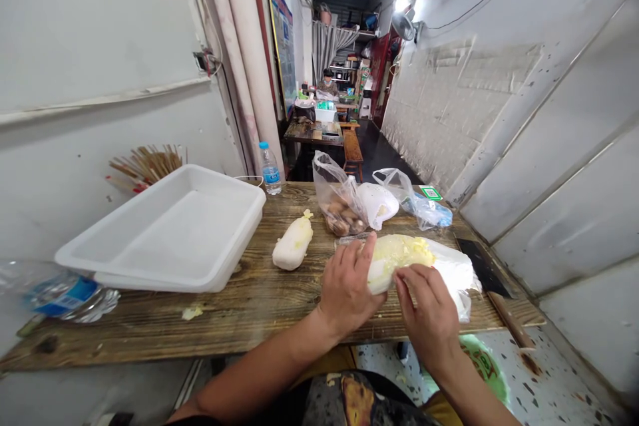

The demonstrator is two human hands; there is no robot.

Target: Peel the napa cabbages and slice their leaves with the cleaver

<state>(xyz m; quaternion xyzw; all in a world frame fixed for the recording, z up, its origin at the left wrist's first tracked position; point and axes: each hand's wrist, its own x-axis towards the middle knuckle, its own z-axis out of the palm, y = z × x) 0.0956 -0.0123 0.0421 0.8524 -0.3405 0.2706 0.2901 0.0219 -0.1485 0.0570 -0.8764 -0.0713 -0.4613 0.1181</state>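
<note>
Around the left end of the napa cabbage (pixel 394 256), we have our left hand (pixel 349 283) wrapped, its fingers gripping the pale stalk firmly. At the near side of the cabbage is our right hand (pixel 426 299), its fingers bent with the tips drawn together against it; whether they pinch a leaf, we cannot tell. The cabbage lies over the wooden surface (pixel 239 329), its yellow leafy end pointing right, beside a white plastic bag (pixel 459 276).

Farther right of the cabbage we see a cleaver (pixel 483 267), its wooden handle toward us. Just beyond the cabbage stands a clear bag of brown produce (pixel 344 216). To the cabbage's left, and apart from it, lies a smaller pale vegetable (pixel 293 244); well to its left sit stacked white trays (pixel 164 226). Beyond the cabbage and to its left, a water bottle (pixel 270 174) stands upright.
</note>
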